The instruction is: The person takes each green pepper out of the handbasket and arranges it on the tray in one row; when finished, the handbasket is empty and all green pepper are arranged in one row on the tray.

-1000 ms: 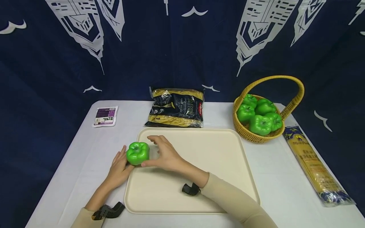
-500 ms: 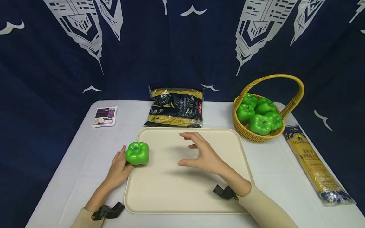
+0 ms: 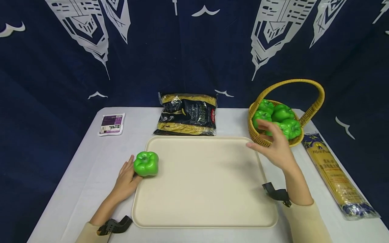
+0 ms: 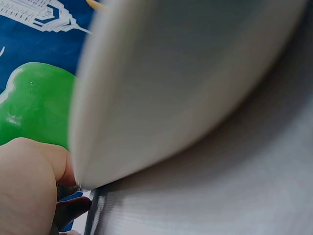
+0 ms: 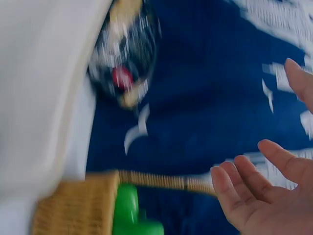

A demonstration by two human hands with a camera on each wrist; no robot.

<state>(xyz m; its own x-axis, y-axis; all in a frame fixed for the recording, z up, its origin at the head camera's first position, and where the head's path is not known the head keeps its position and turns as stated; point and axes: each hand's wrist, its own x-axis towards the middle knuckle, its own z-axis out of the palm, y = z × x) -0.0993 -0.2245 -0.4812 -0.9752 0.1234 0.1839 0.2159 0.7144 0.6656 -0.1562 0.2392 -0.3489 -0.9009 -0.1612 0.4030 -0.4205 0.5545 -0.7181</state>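
Note:
At the tray's left edge, one green bell pepper point(image 3: 146, 163) sits with my left hand point(image 3: 126, 182) right beside it. The fingers of that hand lie extended along the pepper's left side. The left wrist view shows the hand point(image 4: 29, 181) below the pepper point(image 4: 44, 105), at the rim of the beige tray point(image 4: 161, 112). My right hand point(image 3: 278, 146) is over the front of a wicker basket point(image 3: 275, 147), its fingers spread and bent with nothing between them. Several green bell peppers point(image 3: 282, 113) fill the basket, partly covered by the hand in the head view.
The beige tray point(image 3: 203, 182) takes up the middle of the white table point(image 3: 76, 175). Behind it lies a bag of penne pasta point(image 3: 188, 114). A small purple-labelled packet point(image 3: 111, 124) is at the back left, and a long pack of spaghetti point(image 3: 334, 175) at the right edge.
My right hand has left the pepper at the tray's left edge and swept right across the tray to the basket. The left hand and that pepper have stayed in place.

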